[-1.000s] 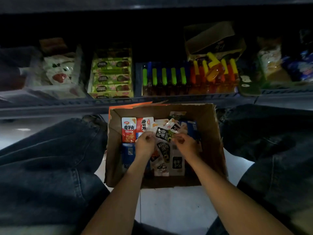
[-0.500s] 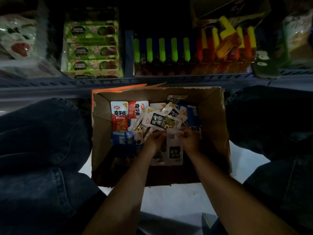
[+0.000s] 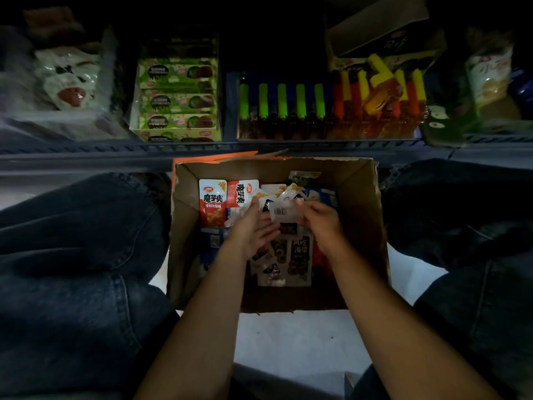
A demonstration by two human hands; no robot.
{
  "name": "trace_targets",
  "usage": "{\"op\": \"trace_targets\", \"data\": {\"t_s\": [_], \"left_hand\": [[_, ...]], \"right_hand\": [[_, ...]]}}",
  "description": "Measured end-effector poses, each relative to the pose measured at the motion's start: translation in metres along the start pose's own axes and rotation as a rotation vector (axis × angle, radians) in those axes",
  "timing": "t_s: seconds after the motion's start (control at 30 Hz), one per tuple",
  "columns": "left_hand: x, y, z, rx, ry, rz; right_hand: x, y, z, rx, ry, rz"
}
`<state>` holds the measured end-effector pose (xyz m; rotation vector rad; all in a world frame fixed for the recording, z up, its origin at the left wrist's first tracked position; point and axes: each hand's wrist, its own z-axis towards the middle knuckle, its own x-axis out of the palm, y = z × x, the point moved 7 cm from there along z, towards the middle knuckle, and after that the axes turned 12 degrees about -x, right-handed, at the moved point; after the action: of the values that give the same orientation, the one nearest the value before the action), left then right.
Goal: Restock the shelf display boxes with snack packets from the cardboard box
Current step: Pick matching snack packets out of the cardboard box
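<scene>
Open cardboard box holds jumbled snack packets (red, white).

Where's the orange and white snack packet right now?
In the head view, the orange and white packet stands in the cardboard box's far-left corner, just left of the left hand.

Both hands reach into the open brown cardboard box on the pale floor between denim-clad knees. The right hand pinches a small white barcoded snack packet; the left hand lies flat-fingered beside it, over loose packets.
</scene>
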<state>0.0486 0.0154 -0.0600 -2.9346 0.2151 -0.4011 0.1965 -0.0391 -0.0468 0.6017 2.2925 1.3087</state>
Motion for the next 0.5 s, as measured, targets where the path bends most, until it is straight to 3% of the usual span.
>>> {"op": "trace_targets", "data": {"t_s": [0.23, 0.37, 0.5], "left_hand": [[-0.013, -0.006, -0.019, 0.104, -0.168, -0.007], [-0.024, -0.001, -0.029, 0.184, -0.363, 0.194], [-0.033, -0.001, -0.028, 0.309, -0.339, 0.143]], "right_hand": [[0.012, 0.016, -0.017, 0.0, 0.208, 0.066], [0.015, 0.014, -0.02, -0.01, 0.192, 0.083], [0.017, 0.007, -0.023, 0.017, 0.192, -0.061]]}}
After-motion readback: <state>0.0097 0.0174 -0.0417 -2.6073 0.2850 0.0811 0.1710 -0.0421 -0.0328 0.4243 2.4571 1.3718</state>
